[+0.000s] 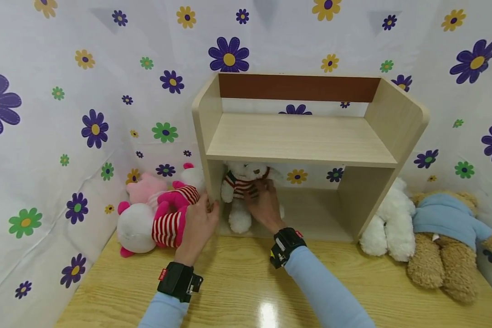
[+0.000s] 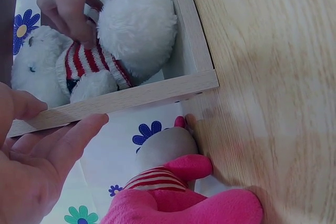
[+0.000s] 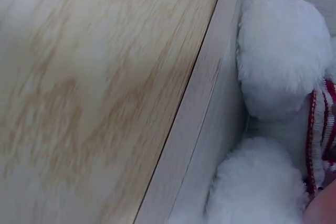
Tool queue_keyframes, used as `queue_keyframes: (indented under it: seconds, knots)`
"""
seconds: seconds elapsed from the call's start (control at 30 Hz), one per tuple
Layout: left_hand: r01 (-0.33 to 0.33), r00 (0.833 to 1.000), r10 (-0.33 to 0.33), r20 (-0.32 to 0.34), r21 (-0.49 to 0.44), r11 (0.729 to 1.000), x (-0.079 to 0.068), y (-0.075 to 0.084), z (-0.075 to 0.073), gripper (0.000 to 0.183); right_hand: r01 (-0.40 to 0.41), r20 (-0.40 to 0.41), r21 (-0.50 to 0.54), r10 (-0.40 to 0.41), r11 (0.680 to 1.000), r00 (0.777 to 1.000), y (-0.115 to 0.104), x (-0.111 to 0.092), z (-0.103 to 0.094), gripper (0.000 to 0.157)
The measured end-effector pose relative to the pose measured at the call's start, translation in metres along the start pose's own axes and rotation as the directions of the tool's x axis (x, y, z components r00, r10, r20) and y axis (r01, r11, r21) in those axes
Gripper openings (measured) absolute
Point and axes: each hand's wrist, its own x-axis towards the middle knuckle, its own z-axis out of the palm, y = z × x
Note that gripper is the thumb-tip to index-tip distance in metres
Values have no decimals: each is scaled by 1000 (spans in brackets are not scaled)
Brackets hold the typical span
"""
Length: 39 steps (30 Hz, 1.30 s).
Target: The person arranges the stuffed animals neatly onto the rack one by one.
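A white plush toy (image 1: 240, 221) in a red-and-white striped sweater (image 2: 86, 62) sits in the lower left of a small wooden shelf (image 1: 301, 136). Its fluffy feet (image 3: 283, 51) point toward the shelf's front edge. My right hand (image 1: 265, 206) holds the toy at its belly, fingers bent against the sweater. At the shelf's left side panel, my left hand (image 1: 197, 228) grips the front edge, thumb on the inner side and fingers (image 2: 79, 140) along the outside. The right wrist view shows just a sliver of my right hand (image 3: 323, 208).
Pink-and-white plush toys (image 1: 168, 228) in stripes lie left of the shelf, close beside my left hand. On the right are a white plush toy (image 1: 387, 228) and a brown bear (image 1: 444, 246) in a blue top. Flowered cloth (image 1: 127, 54) hangs behind the wooden table (image 1: 238, 282).
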Motion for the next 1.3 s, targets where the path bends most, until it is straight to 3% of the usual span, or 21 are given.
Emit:
queue_keyframes:
  seconds: [0.2, 0.4, 0.5, 0.63, 0.73, 0.9, 1.1, 1.17, 1.3]
  knots:
    - [5, 1000, -5, 1, 1, 1000, -1, 0, 0, 22, -1, 106, -165, 19, 986, 994, -2, -3, -6, 54]
    - [4, 1000, -4, -6, -1, 1000, 0, -2, 1, 20, -17, 144, -267, 57, 963, 988, -6, -3, -14, 58]
    - [7, 1000, -7, -7, -8, 1000, 0, -2, 1, 19, -47, 181, -269, 98, 962, 979, -7, -5, -19, 63]
    - [4, 1000, -4, -5, -14, 1000, 0, -3, 1, 20, -94, 268, -256, 164, 962, 949, -8, -14, -24, 74]
    - [-4, 1000, 4, -4, -11, 1000, -1, -3, 0, 20, -88, 308, -269, 172, 959, 936, -7, -23, -27, 82]
    - [-15, 1000, 15, -8, -11, 1000, -1, -3, 0, 21, 42, 324, -343, 77, 938, 943, -7, -38, -27, 84]
    - [-17, 1000, 17, -19, -2, 1000, -1, -3, 1, 18, 263, 290, -465, -136, 845, 947, -9, -47, -21, 71]
    - [-10, 1000, 10, -17, -5, 1000, -1, -3, 2, 18, 302, 264, -497, -191, 813, 946, -10, -48, -18, 67]
    - [-1, 1000, 1, -11, -12, 1000, -3, -3, 2, 21, 322, 254, -507, -218, 800, 942, -15, -49, -14, 58]
